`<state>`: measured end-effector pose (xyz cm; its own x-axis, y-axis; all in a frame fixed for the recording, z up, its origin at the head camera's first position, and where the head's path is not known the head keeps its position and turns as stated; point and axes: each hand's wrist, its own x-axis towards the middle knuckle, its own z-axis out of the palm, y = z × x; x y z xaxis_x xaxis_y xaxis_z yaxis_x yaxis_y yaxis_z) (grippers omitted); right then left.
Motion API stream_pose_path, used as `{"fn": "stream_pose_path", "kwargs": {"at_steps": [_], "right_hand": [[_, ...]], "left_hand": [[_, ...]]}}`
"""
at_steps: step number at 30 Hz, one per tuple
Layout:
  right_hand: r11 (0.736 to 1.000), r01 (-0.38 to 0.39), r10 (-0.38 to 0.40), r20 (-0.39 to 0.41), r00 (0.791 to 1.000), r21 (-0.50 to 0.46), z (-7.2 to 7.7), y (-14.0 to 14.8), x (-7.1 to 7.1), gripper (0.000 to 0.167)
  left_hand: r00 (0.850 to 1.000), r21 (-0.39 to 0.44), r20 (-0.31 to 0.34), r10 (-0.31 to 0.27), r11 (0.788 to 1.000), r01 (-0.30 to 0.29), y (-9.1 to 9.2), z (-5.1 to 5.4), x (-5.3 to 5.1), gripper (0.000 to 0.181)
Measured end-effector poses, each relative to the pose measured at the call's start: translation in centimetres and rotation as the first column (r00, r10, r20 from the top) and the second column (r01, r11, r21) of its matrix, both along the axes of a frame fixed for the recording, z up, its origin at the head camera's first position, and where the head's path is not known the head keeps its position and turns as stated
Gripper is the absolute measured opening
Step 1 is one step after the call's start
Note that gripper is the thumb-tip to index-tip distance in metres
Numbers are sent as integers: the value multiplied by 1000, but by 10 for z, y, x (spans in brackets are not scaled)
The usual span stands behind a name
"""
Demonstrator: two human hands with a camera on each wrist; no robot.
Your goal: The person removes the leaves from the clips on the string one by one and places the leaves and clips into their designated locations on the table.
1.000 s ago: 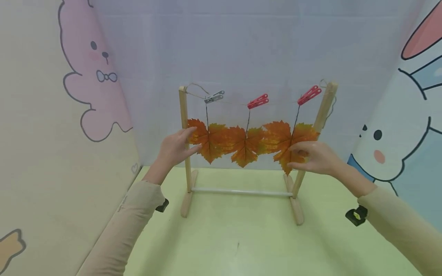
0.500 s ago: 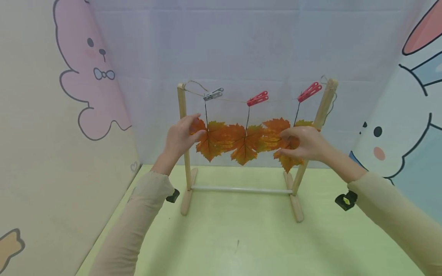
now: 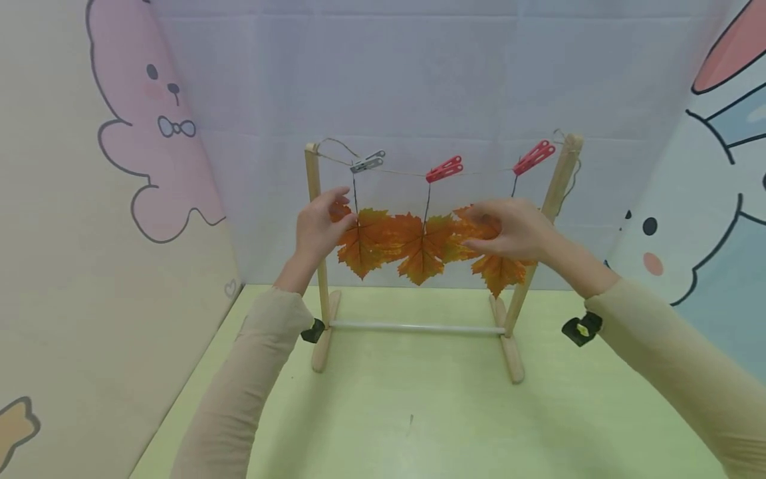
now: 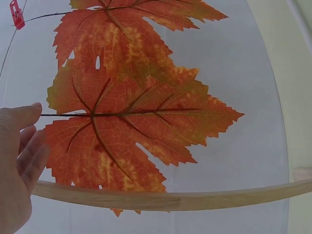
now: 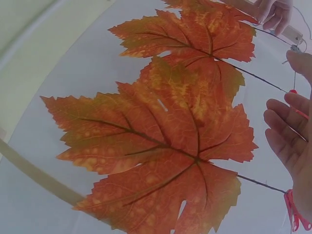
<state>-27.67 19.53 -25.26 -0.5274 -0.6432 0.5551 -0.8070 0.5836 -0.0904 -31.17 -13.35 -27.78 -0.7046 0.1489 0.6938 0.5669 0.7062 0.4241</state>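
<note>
Three orange maple leaves hang side by side from a string: the left leaf (image 3: 366,245), the middle leaf (image 3: 421,251) and the right leaf (image 3: 498,271). A grey clothespin (image 3: 367,161) clips the left stem; a red clothespin (image 3: 444,169) and another red clothespin (image 3: 534,158) clip the others. My left hand (image 3: 322,225) is beside the left leaf, fingers loosely bent, fingertips close to its stem in the left wrist view. In front of the right leaf, my right hand (image 3: 516,228) covers its upper part. The right wrist view shows this hand's fingers (image 5: 287,124) holding nothing.
The string runs between two wooden posts, the left post (image 3: 314,174) and the right post (image 3: 561,176). A white rod (image 3: 419,327) joins their feet on the pale green table (image 3: 383,399). Cartoon-printed panels stand at both sides, with a pale cloth (image 3: 413,73) behind.
Both hands have risen along the leaves. The left has shifted slightly right, the right hand leftward over the right leaf. Leaves and clothespins stay hanging; the whole view has shifted a little.
</note>
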Motion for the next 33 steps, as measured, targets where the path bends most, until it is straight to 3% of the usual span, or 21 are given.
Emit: {"fn": "stream_pose_path", "kwargs": {"at_steps": [8,15,19,27,33], "right_hand": [[998,-54,53,-14,998,-40,14,-19,-4,36],[997,-61,60,-25,998,-51,23,-37,-8,28],[995,-69,67,-29,997,-71,27,-44,-11,28],[990,-54,54,-2,999,-127,33,-58,-14,31],[989,-52,44,-60,997,-137,37,-69,-18,30]], "left_hand": [[1000,58,5,-8,998,8,6,2,-2,37],[1000,-10,-9,24,1000,-25,12,3,-3,38],[1000,-3,-10,27,1000,-27,14,4,-4,37],[1000,76,20,10,997,-12,18,2,-7,34],[999,142,32,-27,990,23,21,-1,-8,31]]}}
